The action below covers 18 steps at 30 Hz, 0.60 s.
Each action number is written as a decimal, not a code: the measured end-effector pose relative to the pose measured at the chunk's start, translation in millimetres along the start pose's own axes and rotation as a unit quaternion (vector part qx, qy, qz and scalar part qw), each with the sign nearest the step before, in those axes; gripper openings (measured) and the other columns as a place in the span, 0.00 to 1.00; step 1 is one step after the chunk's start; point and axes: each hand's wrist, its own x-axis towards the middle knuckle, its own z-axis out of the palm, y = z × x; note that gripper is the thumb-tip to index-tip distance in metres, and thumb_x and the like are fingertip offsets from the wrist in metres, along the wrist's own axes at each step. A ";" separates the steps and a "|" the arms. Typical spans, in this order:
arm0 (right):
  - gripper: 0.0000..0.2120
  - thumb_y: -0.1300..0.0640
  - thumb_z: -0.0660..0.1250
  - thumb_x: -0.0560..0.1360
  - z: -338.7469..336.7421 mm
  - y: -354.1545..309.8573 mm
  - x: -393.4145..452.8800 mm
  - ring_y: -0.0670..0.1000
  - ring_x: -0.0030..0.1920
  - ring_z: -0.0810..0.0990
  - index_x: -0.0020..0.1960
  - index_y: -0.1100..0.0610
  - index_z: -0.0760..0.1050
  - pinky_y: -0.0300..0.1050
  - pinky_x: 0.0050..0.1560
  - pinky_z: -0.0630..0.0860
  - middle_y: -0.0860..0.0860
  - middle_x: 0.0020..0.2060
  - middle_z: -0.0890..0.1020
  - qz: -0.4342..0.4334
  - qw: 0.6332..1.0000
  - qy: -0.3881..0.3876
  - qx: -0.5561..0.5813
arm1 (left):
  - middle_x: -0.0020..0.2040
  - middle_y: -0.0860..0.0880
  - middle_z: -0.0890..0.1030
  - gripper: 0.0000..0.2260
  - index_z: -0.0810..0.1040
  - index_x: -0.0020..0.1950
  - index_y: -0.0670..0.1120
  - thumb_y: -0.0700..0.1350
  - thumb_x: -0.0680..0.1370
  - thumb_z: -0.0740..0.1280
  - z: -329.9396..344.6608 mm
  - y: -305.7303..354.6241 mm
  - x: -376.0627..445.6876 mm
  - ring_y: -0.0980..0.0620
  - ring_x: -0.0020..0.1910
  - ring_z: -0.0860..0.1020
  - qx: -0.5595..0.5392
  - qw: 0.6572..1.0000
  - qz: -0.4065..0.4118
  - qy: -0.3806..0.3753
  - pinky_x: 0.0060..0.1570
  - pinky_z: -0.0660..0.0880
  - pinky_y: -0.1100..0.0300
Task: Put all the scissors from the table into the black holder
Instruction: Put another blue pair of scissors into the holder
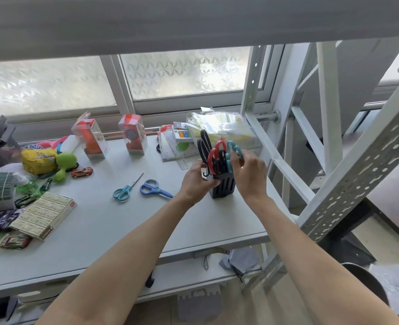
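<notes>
The black slotted holder (224,186) stands near the table's right side. Black (204,143), red (215,152) and teal (234,147) handled scissors stick up out of it. My left hand (199,180) grips the holder's left side. My right hand (250,174) pinches the teal scissors' handle from the right, with the blades down in the holder. Two more pairs lie flat on the table to the left: light-blue-handled scissors (123,191) with thin blades and blue-handled scissors (152,187).
Toys, a toy car (81,172), boxed items (133,133) and a flat carton (45,214) crowd the table's left and back. Plastic packets (219,124) lie behind the holder. A white metal rack frame (285,170) rises close on the right.
</notes>
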 end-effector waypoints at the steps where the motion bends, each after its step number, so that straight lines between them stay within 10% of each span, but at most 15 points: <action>1: 0.20 0.48 0.57 0.82 0.7 -0.2 -2.3 0.54 0.33 0.74 0.42 0.62 0.78 0.43 0.36 0.67 0.53 0.34 0.76 0.005 1.000 -0.007 0.000 | 0.59 0.48 0.79 0.19 0.74 0.58 0.50 0.45 0.70 0.75 -1.2 -0.4 0.8 0.44 0.52 0.81 -0.001 1.000 0.003 -0.002 0.53 0.79 0.44; 7: 0.26 0.47 0.51 0.83 5.7 1.6 -8.8 0.54 0.37 0.73 0.40 0.63 0.77 0.46 0.41 0.73 0.55 0.39 0.73 0.051 0.997 -0.051 0.019 | 0.60 0.48 0.79 0.20 0.74 0.60 0.48 0.45 0.70 0.75 -5.5 1.0 -0.3 0.42 0.50 0.81 -0.003 1.000 0.008 -0.014 0.52 0.79 0.43; 12: 0.14 0.54 0.58 0.82 11.3 10.6 -13.6 0.50 0.42 0.73 0.61 0.57 0.78 0.41 0.45 0.68 0.58 0.49 0.76 0.100 0.993 -0.064 0.004 | 0.63 0.47 0.78 0.25 0.73 0.67 0.47 0.43 0.71 0.74 -6.3 3.0 -4.2 0.42 0.51 0.81 0.000 1.000 0.011 -0.015 0.52 0.80 0.45; 18: 0.11 0.56 0.58 0.82 0.1 -12.2 -26.8 0.49 0.42 0.75 0.56 0.60 0.76 0.45 0.44 0.76 0.53 0.46 0.77 0.077 0.990 0.090 0.070 | 0.67 0.46 0.74 0.29 0.66 0.74 0.47 0.44 0.75 0.71 -18.9 -18.7 -11.2 0.45 0.46 0.82 0.005 1.000 -0.005 0.013 0.52 0.81 0.47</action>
